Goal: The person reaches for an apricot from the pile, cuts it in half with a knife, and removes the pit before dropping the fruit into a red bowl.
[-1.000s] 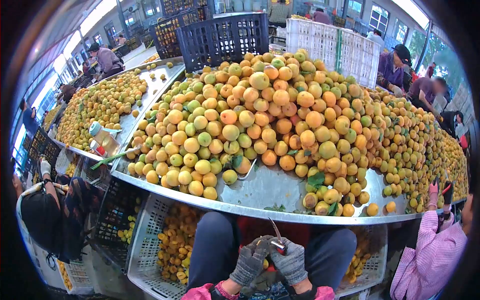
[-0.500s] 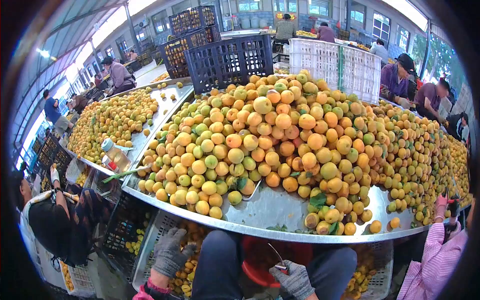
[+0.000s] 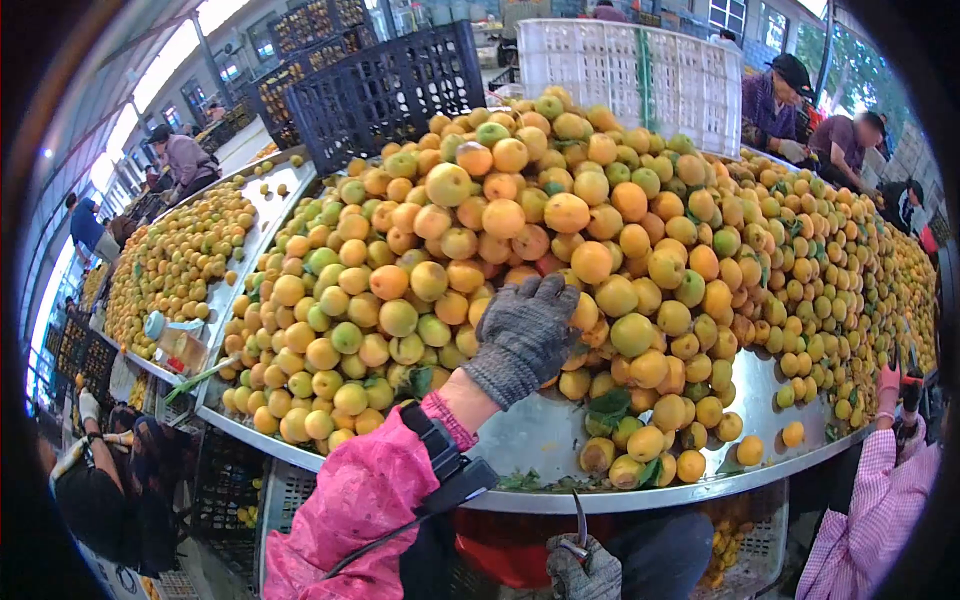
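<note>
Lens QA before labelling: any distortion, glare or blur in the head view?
Head view: heavy fisheye, black vignette at the corners, the steel table bowed into a curve; roof lights top left blown out; fruit pile and left hand sharp, evenly lit; right hand with its knife cropped at the bottom edge.

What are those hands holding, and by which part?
The right hand grips a small knife by its handle, blade pointing up. The left hand lies on the fruit pile; whether it grips one cannot be told.
</note>
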`<state>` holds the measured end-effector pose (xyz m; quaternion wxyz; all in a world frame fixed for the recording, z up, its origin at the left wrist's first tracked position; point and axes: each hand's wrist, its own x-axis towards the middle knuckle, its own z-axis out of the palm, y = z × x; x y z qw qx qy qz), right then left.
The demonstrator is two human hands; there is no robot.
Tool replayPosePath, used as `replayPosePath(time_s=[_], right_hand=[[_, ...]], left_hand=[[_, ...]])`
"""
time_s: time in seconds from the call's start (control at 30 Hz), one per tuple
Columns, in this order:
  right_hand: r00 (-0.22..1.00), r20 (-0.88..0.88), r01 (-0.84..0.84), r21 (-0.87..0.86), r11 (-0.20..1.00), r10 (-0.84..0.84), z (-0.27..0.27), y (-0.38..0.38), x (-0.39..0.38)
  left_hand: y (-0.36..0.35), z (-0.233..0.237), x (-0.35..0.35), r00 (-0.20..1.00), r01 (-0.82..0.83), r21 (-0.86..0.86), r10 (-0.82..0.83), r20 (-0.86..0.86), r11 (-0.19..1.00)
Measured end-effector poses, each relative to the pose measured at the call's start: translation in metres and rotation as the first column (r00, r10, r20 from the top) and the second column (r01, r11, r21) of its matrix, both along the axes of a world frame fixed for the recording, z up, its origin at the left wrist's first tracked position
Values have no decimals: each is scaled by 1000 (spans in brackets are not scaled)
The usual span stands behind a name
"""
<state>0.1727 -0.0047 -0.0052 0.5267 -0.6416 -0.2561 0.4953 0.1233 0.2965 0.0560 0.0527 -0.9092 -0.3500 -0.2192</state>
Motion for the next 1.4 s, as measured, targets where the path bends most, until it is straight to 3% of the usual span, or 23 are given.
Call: replayPosePath(time_s=[0.07, 0.13, 0.2, 0.27, 0.33, 0.4, 0.47, 0.53, 0.57, 0.63, 0.67, 0.93, 1.0, 1.07, 1.13, 1.2, 1.23, 1.27, 1.33, 1.4], right_hand=[[1000, -3, 10, -14, 1000, -10, -1, 1, 3], [1000, -7, 4, -17, 1000, -4, 6, 3, 6], [1000, 6, -25, 23, 999, 25, 18, 8, 8], [998, -63, -24, 9, 1000, 25, 17, 8, 6], [992, -124, -27, -1, 1000, 27, 18, 6, 4], [990, -138, -9, -28, 1000, 5, 17, 5, 3], [995, -99, 4, 32, 999, -1, 20, 1, 7], [998, -57, 21, 91, 996, -16, 20, -4, 12], [995, -95, 15, 83, 996, -8, 19, -5, 14], [988, -151, 25, 107, 994, -9, 17, -7, 14], [988, -151, 28, 109, 994, -11, 20, -7, 12], [975, -223, 13, 36, 999, -4, 48, -8, 24], [974, -226, -7, 20, 1000, 12, 52, -8, 31], [975, -222, -16, -6, 1000, 14, 45, -8, 24], [997, 12, -78, 113, 991, 77, 33, -10, 5], [994, 13, -108, 72, 992, 107, 31, -11, -7], [982, 124, -146, 41, 988, 140, 30, -11, -11], [957, 235, -179, 6, 984, 173, 30, -11, -13], [963, 212, -167, -5, 986, 164, 30, -15, -14], [940, 302, -179, 33, 983, 161, 31, -20, -12]], left_hand=[[6, -15, 17, 1000, 19, -44, -20, -18, 999], [4, -22, 28, 986, -72, -225, 104, 132, 972], [2, -22, 26, 974, -57, -178, 94, 207, 982], [-2, -22, 22, 971, -3, -282, 71, 230, 959], [-10, -34, 16, 950, -9, -178, 64, 305, 984], [-22, -32, 7, 931, 7, -245, 83, 355, 969], [-33, -31, -9, 892, 52, -318, 99, 441, 947], [-41, -37, -30, 713, 110, -345, 167, 681, 932], [-46, -41, -42, 712, 114, -340, 162, 683, 933], [-62, -44, -64, 655, 341, -711, 387, 649, 615], [-81, -42, -72, 489, 580, -734, 570, 660, 353], [-188, -46, -94, 258, 791, -578, 747, 613, 202], [-197, -44, -98, 325, 773, -613, 729, 603, 163], [-206, -42, -92, 226, 859, -498, 785, 576, 119], [-219, -54, -88, 237, 863, -493, 772, 590, 112], [-236, -57, -85, 266, 772, -613, 791, 551, 167], [-238, -69, -87, 350, 718, -670, 735, 581, 188], [-244, -78, -88, 350, 718, -671, 737, 578, 185], [-251, -50, -82, 169, 875, -471, 838, 519, 115], [-255, -45, -85, 209, 861, -501, 833, 513, 92]])
